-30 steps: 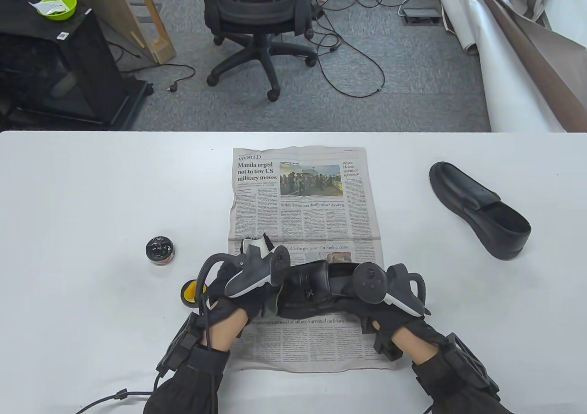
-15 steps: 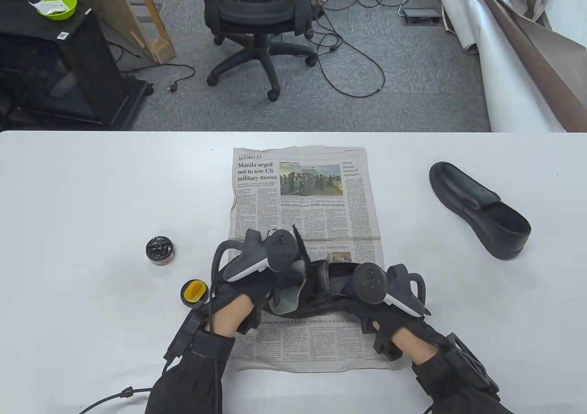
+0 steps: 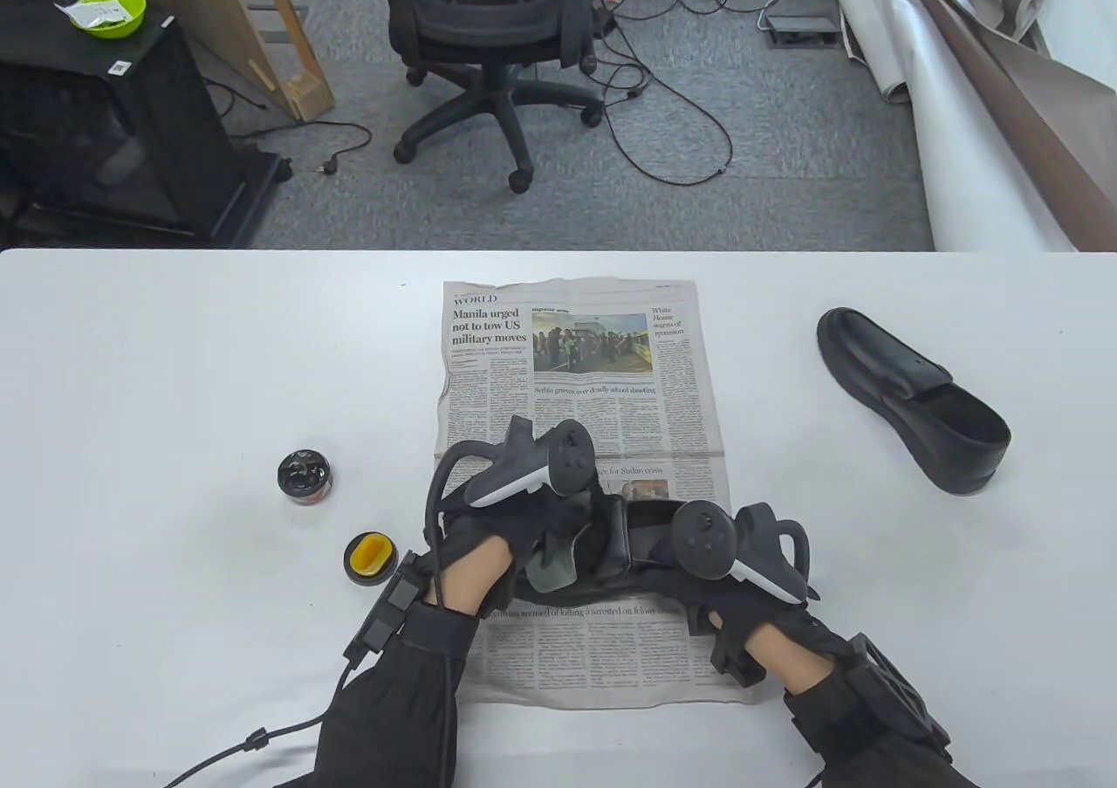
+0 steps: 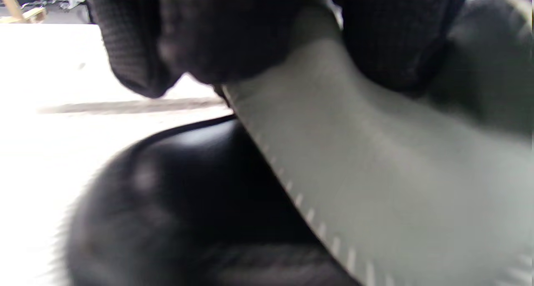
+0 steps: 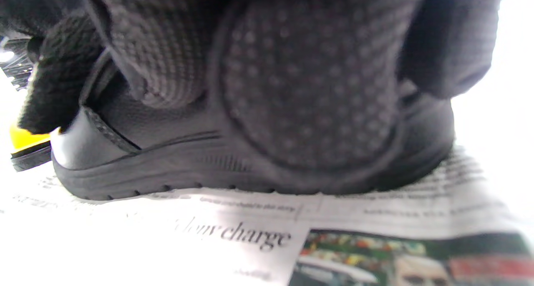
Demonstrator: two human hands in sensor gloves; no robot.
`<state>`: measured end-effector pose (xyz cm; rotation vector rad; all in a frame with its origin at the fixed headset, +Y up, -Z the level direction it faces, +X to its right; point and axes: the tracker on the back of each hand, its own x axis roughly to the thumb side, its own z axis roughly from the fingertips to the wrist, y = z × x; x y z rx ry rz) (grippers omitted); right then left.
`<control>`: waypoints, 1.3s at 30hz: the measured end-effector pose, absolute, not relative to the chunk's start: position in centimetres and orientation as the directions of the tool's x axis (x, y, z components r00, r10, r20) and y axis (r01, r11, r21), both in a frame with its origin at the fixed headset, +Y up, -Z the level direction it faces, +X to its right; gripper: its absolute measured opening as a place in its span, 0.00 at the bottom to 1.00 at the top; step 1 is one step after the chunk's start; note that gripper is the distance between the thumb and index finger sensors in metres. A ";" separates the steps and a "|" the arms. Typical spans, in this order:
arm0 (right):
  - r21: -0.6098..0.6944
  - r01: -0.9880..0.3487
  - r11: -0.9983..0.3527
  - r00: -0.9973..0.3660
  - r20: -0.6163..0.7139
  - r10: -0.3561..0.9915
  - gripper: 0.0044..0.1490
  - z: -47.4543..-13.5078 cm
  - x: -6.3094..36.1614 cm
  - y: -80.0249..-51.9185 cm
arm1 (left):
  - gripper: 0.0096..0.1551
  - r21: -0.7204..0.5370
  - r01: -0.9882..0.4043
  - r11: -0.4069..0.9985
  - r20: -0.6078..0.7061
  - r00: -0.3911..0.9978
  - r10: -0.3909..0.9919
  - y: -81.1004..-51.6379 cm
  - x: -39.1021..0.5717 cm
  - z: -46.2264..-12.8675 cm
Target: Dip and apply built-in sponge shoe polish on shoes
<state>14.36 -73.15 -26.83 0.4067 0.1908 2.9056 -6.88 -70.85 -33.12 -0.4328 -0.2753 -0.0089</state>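
Note:
A black shoe lies on its sole on the newspaper near the front edge. My left hand grips a grey-green cloth and holds it against the shoe's toe end. In the left wrist view the cloth hangs from my fingers over the glossy shoe. My right hand holds the shoe's heel end, with its fingers wrapped against the shoe's side. The open polish tin and its yellow sponge lid sit left of my hands.
A second black shoe lies on the white table at the right. An office chair and cables are on the floor beyond the far table edge. The newspaper extends under the held shoe.
My left hand has moved right and slightly away from me across the shoe with the cloth, uncovering the yellow sponge lid. The right hand and shoe stay put.

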 end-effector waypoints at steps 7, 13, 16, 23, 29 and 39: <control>0.158 -0.176 -0.972 -0.943 0.256 0.212 0.28 -26.9 14.3 -73.1 | 0.32 -0.535 0.130 0.835 0.137 0.988 -0.066 -71.3 -12.1 -33.9; 0.151 -0.175 -0.973 -0.943 0.259 0.209 0.28 -26.8 14.3 -73.2 | 0.32 -0.392 0.095 0.915 0.228 0.974 -0.003 -69.7 -10.8 -34.5; 0.154 -0.177 -0.972 -0.941 0.263 0.213 0.28 -26.9 14.3 -73.2 | 0.34 -0.428 -0.093 0.899 0.306 0.921 0.241 -69.2 -8.0 -34.6; 0.149 -0.175 -0.973 -0.940 0.270 0.210 0.28 -26.9 14.3 -73.2 | 0.34 -0.421 -0.024 0.907 0.384 0.901 0.202 -70.1 -3.5 -35.1; 0.142 -0.170 -0.975 -0.941 0.269 0.203 0.28 -26.9 14.2 -73.2 | 0.32 -0.545 -0.010 0.838 0.304 0.929 0.209 -70.8 -5.6 -36.0; 0.139 -0.166 -0.976 -0.945 0.261 0.198 0.28 -26.8 14.2 -73.2 | 0.31 -0.550 0.204 0.810 0.210 0.972 -0.102 -71.2 -10.5 -35.1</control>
